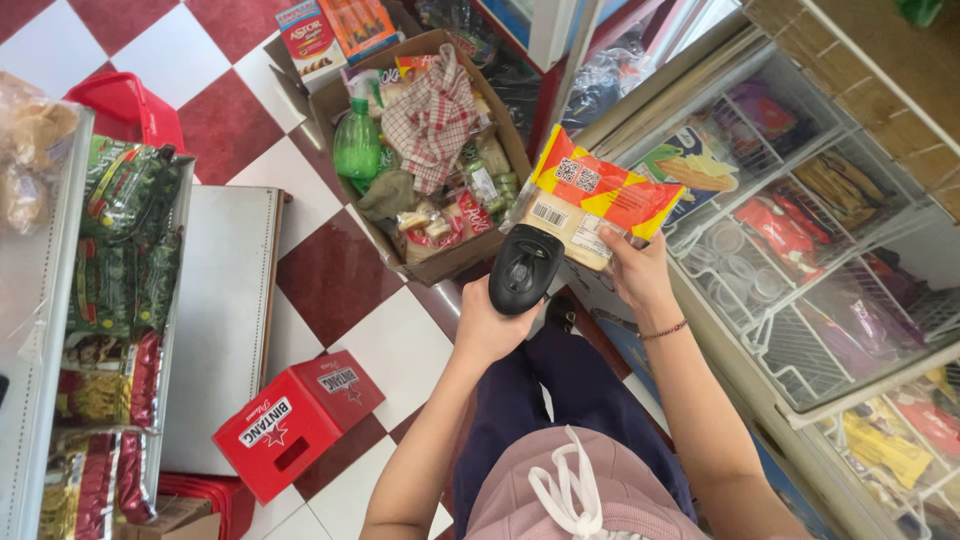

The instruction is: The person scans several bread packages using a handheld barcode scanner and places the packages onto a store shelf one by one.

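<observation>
Above the checkered floor, left hand (492,322) grips a black handheld scanner (524,268) aimed at the barcode of the red-and-yellow plastic snack packet (590,196) clasped in right hand (636,270), while the goods-filled cardboard box (432,150) sits beyond them.

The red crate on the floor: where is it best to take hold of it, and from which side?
Grip the slot handle in the red crate's short end wall, reaching down from above; the top looks closed and flat, offering no other hold.

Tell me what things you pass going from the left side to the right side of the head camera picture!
Shelf of green and red snack bags → red plastic crate → cardboard box of groceries → left hand with black scanner → red and yellow packet in right hand → glass-topped freezer.
</observation>
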